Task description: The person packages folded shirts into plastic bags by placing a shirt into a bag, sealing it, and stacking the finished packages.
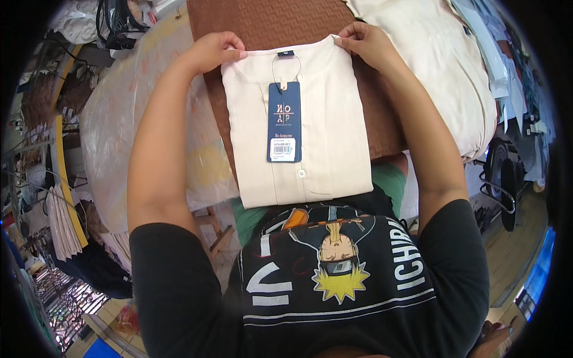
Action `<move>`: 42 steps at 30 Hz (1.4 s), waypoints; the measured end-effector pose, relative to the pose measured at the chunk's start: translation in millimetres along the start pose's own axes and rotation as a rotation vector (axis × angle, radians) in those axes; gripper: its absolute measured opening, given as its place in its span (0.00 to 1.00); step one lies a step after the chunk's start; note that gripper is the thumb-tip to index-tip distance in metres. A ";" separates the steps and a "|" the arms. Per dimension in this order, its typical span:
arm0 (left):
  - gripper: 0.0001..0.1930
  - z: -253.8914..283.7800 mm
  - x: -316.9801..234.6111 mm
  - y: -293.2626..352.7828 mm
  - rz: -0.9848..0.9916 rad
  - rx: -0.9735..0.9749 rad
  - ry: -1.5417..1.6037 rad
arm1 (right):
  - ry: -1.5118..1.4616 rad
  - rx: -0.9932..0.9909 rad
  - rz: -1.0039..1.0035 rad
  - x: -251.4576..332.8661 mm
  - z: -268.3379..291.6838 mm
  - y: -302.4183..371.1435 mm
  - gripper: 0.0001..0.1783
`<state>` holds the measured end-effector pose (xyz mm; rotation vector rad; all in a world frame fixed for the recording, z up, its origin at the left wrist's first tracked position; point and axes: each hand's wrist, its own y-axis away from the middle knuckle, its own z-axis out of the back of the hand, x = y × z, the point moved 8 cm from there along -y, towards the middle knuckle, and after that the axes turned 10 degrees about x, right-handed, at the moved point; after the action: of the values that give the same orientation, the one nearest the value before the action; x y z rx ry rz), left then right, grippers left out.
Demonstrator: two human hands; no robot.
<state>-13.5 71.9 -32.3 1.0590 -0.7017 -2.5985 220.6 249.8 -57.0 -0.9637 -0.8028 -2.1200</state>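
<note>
A: What takes up the most room around the work?
B: A brown cloth (262,21) with a zigzag texture, running from the top edge of the frame down behind the middle. To its left lies a clear plastic sheet (134,119), wrinkled, and at the upper right a heap of cream fabric (439,77).

A: And the next size down?
B: A folded cream shirt (334,119), in the upper middle of the frame. It lies front up over the brown cloth, neckline toward the top, its folded lower edge just above the person's lap.

A: How are the hands placed?
B: One at each upper corner of the shirt. The left hand (212,52) pinches the edge at the shirt's upper left between thumb and fingers, the fingers bent. The right hand (371,46) does likewise at the upper right, thumb and forefinger closed on the corner, the other fingers curled. Neither is spread open.

A: Anything smaller?
B: A dark blue hang tag (285,92) lies flat on the shirt front, with a white barcode sticker (283,143) near its lower end. Smaller again are a dark neck label (286,53) at the collar and a pale round button (301,173) below the tag.
</note>
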 end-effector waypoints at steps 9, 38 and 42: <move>0.23 -3.7 29.0 82.4 0.032 -0.606 0.355 | 0.055 -0.275 0.121 26.4 24.9 110.1 0.20; 0.23 -19.1 -81.0 -56.0 -0.070 -0.067 -0.194 | -1.101 0.645 -0.339 53.8 -198.5 213.8 0.17; 0.22 -13.4 -74.2 10.3 -0.281 -0.418 0.109 | -0.875 0.914 -0.183 55.1 -189.6 228.0 0.17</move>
<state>48.7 88.0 8.3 1.2141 0.0259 -2.7131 292.8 -43.1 -57.1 -1.2640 -2.0915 -1.0958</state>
